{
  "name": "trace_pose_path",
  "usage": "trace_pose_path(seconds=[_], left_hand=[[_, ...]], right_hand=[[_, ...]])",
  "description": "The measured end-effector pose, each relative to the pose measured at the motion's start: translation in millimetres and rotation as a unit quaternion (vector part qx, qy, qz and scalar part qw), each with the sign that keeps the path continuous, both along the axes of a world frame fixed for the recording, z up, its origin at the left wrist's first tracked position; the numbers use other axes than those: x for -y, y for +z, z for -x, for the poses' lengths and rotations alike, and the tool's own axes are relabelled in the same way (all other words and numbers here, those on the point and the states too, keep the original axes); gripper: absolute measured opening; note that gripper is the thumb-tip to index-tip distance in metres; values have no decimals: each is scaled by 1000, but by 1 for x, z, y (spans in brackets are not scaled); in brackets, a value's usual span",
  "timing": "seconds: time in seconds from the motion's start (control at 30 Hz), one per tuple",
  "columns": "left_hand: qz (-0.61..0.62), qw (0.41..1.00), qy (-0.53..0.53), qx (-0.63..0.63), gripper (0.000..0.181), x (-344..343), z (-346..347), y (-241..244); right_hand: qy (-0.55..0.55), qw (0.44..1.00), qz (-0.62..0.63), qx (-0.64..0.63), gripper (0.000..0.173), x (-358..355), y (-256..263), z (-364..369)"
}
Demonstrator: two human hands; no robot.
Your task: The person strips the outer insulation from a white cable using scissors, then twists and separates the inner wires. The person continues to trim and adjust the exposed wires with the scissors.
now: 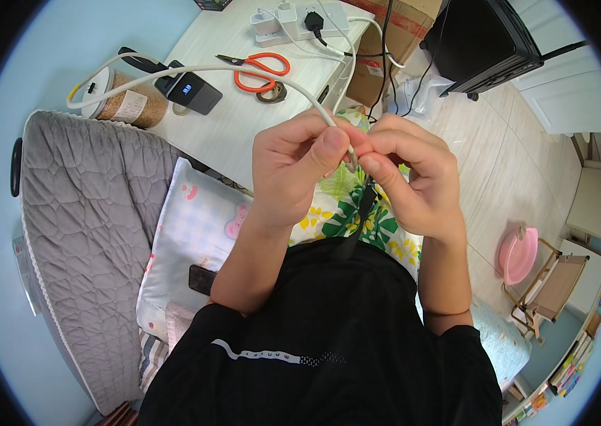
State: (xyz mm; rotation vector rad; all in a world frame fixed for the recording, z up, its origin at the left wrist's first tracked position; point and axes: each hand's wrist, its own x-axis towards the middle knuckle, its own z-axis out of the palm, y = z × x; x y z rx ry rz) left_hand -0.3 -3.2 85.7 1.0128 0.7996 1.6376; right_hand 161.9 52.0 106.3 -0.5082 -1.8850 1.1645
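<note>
A white cable (300,88) loops from the power bank on the table to my hands. My left hand (300,160) pinches it near its end, where a small worn-looking end piece (352,160) sticks out below the fingertips. My right hand (412,170) meets the left at that end, thumb and forefinger closed together; whether something small is between them is hidden. Beyond the hands, orange-handled scissors (262,72) lie partly open on the white table (199,136), next to a roll of dark tape (273,93). The black power bank (194,93) with a lit display lies left of them.
A clear jar (130,101) lies at the table's left edge. A power strip (300,24) with plugs stands at the back, near a cardboard box (386,53). Cords hang beside the table. On the left are a grey quilted cover (87,229) and a phone (202,279) on a pillow (188,229).
</note>
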Motion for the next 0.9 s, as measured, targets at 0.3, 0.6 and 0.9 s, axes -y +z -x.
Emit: trace_pose_path(seconds=[0.3, 0.6, 0.9], left_hand=[[26, 999, -3, 31, 26, 0, 1, -7], [27, 997, -35, 61, 28, 1, 2, -8], [34, 999, -38, -16, 25, 3, 7, -6]], right_hand=[[-43, 999, -8, 28, 4, 3, -2, 4], [5, 991, 130, -45, 7, 3, -18, 3], [9, 989, 148, 11, 7, -1, -9, -3]])
